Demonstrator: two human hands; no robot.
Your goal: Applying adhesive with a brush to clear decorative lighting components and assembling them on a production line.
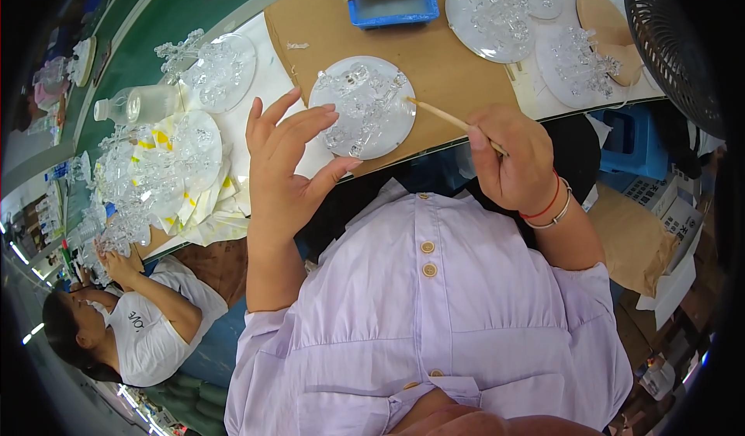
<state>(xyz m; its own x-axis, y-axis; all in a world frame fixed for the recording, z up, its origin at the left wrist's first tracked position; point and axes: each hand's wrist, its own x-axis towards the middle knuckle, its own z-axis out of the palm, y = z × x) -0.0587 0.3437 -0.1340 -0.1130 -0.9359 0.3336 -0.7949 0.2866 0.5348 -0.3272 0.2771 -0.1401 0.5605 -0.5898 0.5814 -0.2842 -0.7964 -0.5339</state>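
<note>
On brown cardboard in front of me lies a round clear plastic disc (365, 141) with clear crystal-like pieces clustered on it. In my right hand (512, 155) is a thin paintbrush (444, 115) with a pale wooden handle, pinched between thumb and fingers. Its tip meets or hovers just over the disc's right rim; I cannot tell which. My left hand (283, 160) is beside the disc's left edge, fingers spread and thumb out below. The index fingertip and thumb come close to the rim, and whether they touch it is unclear.
A blue tray (394, 10) stands at the table's far side. More discs with clear pieces (493, 17) sit at far right, near a dark fan (673, 44). At left are a plastic bottle (140, 104) and heaped clear pieces (147, 164). Another person (155, 319) works at lower left.
</note>
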